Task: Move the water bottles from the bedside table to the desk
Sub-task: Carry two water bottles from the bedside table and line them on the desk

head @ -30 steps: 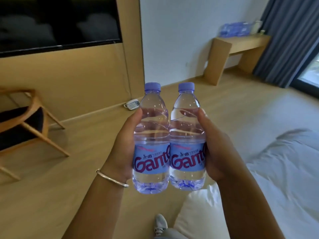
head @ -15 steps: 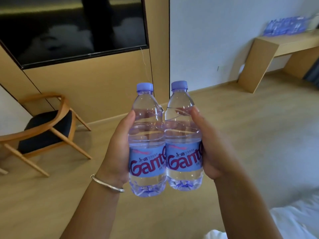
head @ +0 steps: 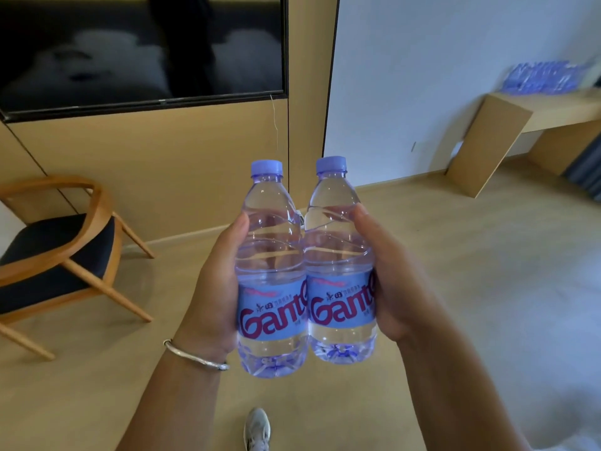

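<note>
We hold two clear ribbed plastic bottles upright and touching above the wood floor (head: 422, 255), left hand (head: 214, 288) curled round the left bottle (head: 271, 288), right hand (head: 390, 288) round the right bottle (head: 340, 281).

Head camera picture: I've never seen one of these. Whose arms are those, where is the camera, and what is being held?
No machine here: a person wears a camera on the head, looking forward and down, so you see their own arms. The left hand grips one water bottle, the right hand grips a second bottle; both are upright, capped, side by side. Below is the floor and one shoe. A chair stands at left, under a dark screen. The desk at far right already carries more bottles, though blurred.
</note>
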